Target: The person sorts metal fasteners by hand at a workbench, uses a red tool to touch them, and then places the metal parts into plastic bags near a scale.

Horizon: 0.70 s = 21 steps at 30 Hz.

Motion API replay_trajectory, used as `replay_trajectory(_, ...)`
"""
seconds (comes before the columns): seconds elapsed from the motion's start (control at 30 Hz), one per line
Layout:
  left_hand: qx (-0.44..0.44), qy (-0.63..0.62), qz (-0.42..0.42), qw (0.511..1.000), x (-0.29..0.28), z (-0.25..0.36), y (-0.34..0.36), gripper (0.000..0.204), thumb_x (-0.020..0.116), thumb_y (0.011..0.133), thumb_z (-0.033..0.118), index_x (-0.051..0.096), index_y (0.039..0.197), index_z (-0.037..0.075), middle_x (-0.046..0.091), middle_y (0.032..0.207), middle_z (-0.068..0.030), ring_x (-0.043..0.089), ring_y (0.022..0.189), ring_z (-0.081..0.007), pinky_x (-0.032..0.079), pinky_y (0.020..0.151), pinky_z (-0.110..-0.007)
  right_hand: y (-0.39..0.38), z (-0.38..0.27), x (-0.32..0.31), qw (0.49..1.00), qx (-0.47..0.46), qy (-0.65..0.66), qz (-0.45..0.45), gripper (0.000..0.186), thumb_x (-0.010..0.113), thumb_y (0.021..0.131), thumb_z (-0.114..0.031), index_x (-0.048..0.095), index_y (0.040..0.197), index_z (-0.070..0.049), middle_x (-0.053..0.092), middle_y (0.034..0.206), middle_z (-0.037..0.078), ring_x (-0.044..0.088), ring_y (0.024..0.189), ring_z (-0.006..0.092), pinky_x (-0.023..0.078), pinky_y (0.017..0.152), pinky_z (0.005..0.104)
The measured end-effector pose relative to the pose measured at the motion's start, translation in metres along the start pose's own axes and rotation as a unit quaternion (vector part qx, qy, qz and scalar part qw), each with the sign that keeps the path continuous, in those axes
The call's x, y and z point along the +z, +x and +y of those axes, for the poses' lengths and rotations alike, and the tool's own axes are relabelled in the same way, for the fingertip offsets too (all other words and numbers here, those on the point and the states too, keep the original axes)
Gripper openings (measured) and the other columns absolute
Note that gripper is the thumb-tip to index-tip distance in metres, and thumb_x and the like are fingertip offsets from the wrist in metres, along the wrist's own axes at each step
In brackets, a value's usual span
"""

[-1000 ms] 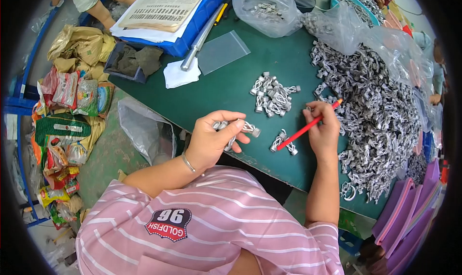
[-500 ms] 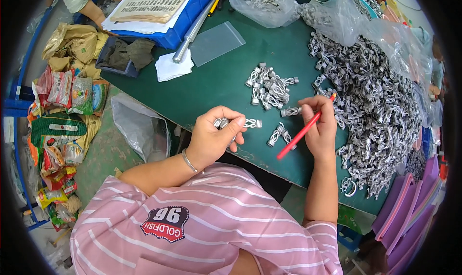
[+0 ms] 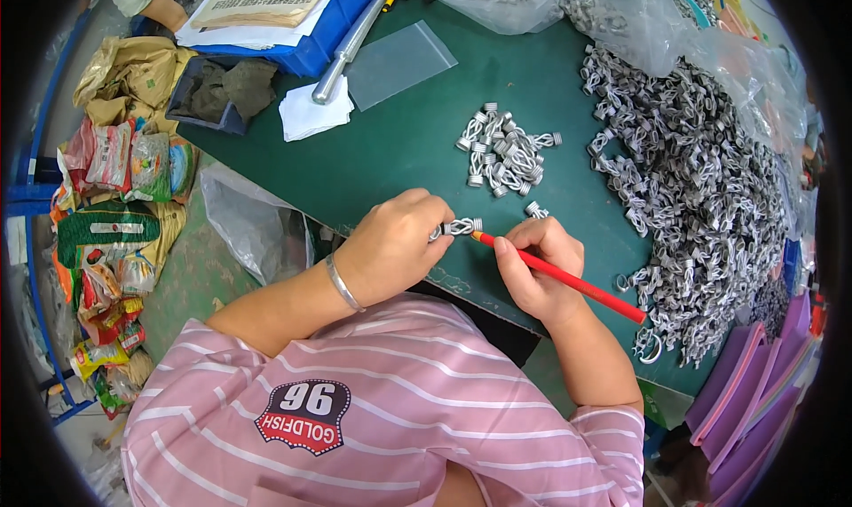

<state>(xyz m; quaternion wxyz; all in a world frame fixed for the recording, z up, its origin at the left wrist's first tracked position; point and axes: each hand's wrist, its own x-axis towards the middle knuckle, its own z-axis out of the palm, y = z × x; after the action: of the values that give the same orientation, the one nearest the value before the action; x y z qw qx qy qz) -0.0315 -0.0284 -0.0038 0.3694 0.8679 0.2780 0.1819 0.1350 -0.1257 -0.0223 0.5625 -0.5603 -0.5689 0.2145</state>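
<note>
Red pencil now reversed, tip leftward at right end of looped metal piece, long axis left-right, by near edge of counter. Left hand pinches piece; right hand grips pencil.

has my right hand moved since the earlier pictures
Yes: the right hand, holding the red pencil-shaped tool, has moved left and down in the picture, judged against the small pile of metal pieces.
</note>
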Motion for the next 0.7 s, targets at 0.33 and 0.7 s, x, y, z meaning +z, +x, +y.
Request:
replay_trajectory(0.33,0.007,0.012,-0.005,1.0,0.0,-0.002,0.001,0.014,0.066,0.065,0.001,0.058,0.077,0.001,0.053,0.069,-0.011,0.054,0.062,-0.0264,0.044,0.055,-0.034,0.004,0.001,0.005,0.995,-0.043,-0.073,-0.051,0.02,0.066,0.067,0.0,0.047,0.063,-0.005,0.051,0.055,0.008,0.05,0.044,0.0219,0.038,0.041,0.0305)
replay_trajectory(0.7,-0.236,-0.309,-0.084,0.918,-0.011,0.004,0.007,0.011,0.058,0.083,0.011,0.059,0.079,0.0,0.059,0.066,-0.0029,0.052,0.048,-0.0056,0.039,0.04,-0.018,0.015,-0.003,-0.001,0.995,-0.076,-0.043,-0.056,0.024,0.066,0.066,0.005,0.056,0.086,-0.004,0.06,0.085,0.012,0.058,0.075,0.0255,0.048,0.066,0.0313)
